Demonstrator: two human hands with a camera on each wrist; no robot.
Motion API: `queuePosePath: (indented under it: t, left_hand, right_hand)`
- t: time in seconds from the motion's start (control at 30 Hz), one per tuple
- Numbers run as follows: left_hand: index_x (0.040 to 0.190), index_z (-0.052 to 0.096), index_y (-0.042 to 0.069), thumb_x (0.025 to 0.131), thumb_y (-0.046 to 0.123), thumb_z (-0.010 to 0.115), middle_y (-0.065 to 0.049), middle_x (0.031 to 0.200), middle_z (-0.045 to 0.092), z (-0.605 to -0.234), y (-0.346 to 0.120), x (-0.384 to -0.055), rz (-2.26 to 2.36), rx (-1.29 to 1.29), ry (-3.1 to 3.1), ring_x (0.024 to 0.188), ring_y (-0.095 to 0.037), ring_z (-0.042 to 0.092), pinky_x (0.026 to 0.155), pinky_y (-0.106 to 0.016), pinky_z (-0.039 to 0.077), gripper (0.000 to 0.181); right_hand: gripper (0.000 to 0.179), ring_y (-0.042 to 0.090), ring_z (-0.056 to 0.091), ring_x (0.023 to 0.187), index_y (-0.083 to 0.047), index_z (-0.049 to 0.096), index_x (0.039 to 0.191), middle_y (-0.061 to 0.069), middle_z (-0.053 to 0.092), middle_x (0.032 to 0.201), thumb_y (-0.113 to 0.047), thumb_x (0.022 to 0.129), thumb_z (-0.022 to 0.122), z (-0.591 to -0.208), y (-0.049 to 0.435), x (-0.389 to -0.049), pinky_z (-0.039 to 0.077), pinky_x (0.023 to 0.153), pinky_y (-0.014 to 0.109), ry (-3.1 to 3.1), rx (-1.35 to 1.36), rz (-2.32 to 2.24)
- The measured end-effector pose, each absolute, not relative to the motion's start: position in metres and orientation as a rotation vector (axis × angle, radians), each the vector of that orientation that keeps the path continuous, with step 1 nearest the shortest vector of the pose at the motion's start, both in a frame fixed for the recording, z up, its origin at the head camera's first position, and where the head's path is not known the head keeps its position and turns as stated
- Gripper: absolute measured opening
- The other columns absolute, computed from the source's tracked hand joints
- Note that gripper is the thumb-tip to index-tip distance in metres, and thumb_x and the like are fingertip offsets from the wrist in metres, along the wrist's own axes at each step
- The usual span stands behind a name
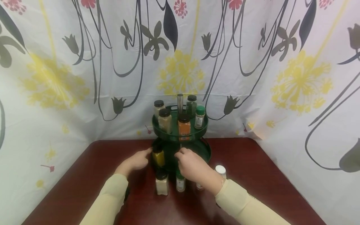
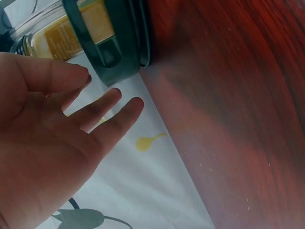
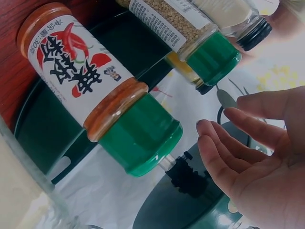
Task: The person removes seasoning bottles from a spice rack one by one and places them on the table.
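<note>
Standing before green rack (image 1: pixel 199 132): jars (image 1: pixel 162 187); right hand (image 1: pixel 190 162) empty, loosely bent; left hand (image 1: pixel 137 161) empty, fingers extended.

Rack (image 1: pixel 194 137) on table (image 1: pixel 261 175), far middle; curtain (image 1: pixel 180 37) behind. Upper tier (image 1: pixel 171 137): five jars (image 1: pixel 165 123). Lower tier (image 1: pixel 200 152): one jar (image 1: pixel 159 158), left. Four jars (image 1: pixel 162 187) on table before rack.

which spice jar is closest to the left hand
The black-capped clear jar of yellow spice, on the lower round green tray, right beside the left hand; the others stand farther away.
</note>
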State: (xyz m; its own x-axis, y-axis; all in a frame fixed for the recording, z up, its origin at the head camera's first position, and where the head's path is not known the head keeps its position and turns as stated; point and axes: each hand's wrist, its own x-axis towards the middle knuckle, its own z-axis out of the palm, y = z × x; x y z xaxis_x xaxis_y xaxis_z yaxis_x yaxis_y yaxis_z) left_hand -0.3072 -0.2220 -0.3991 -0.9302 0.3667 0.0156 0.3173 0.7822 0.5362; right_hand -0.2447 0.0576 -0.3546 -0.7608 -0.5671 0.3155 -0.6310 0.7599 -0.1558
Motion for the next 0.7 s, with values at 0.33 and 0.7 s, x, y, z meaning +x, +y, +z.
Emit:
queuePosePath:
  t: [0.33,0.7]
  left_hand:
    - [0.164,0.039,0.003,0.093,0.000,0.043,-0.023,0.168,0.041,-0.422,-0.238,-0.324,0.800,0.614,2.846,0.156,-0.044,0.038,0.127,-0.060,0.034,0.070]
    - [0.163,0.041,0.003,0.090,-0.006,0.046,-0.019,0.169,0.042,-0.404,-0.226,-0.306,0.657,0.491,2.902,0.156,-0.043,0.040,0.126,-0.060,0.037,0.073]
  right_hand:
    - [0.030,0.024,0.068,0.105,-0.004,0.072,0.129,0.012,0.069,0.120,-0.011,0.100,0.069,-0.358,0.059,-0.247,0.064,0.088,0.039,-2.735,0.941,0.367]
    - [0.030,0.025,0.069,0.107,-0.003,0.072,0.128,0.012,0.070,0.121,-0.013,0.101,0.070,-0.356,0.062,-0.247,0.064,0.090,0.040,-2.743,0.926,0.344]
